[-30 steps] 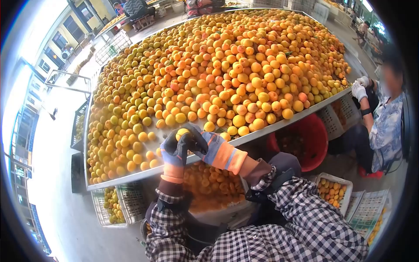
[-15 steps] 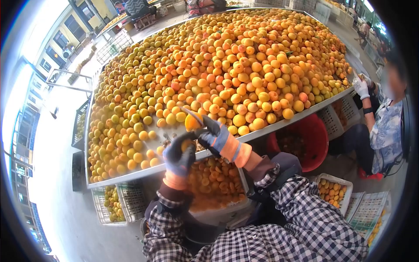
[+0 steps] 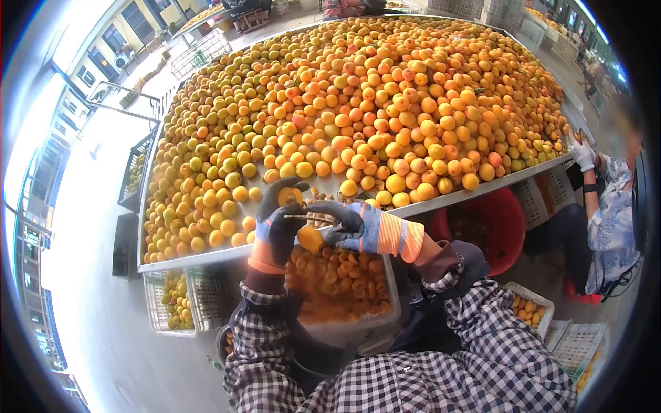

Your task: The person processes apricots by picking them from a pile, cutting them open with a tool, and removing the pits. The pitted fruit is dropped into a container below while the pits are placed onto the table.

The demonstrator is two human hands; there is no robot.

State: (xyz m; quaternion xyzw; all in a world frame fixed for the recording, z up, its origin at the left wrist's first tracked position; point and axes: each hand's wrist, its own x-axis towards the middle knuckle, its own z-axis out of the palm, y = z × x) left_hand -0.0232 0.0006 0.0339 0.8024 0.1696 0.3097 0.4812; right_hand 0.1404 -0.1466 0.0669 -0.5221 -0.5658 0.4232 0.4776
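Observation:
My left hand [image 3: 279, 224], in a dark-palmed work glove, is closed around an apricot half [image 3: 290, 197] held between thumb and fingers. My right hand [image 3: 351, 226], gloved the same way, grips a small knife [image 3: 308, 217] whose thin blade points left toward the left glove. Another apricot piece [image 3: 311, 239] shows just under the right fingertips, above a crate of halved apricots [image 3: 344, 282]. Both hands are at the near edge of a metal-rimmed table [image 3: 200, 259] heaped with whole apricots [image 3: 385, 103]. Several pits [image 3: 318, 206] lie on the table behind the knife.
A red tub [image 3: 485, 230] stands under the table to the right. Beyond it sits a co-worker [image 3: 609, 206] with a white-gloved hand at the table edge. White crates of apricots stand at the lower left [image 3: 180, 303] and lower right [image 3: 529, 310].
The apricot above the table edge is now in separate pieces, one in each hand's area. My right hand and the knife have moved down, and the blade has turned level. The view has shifted slightly.

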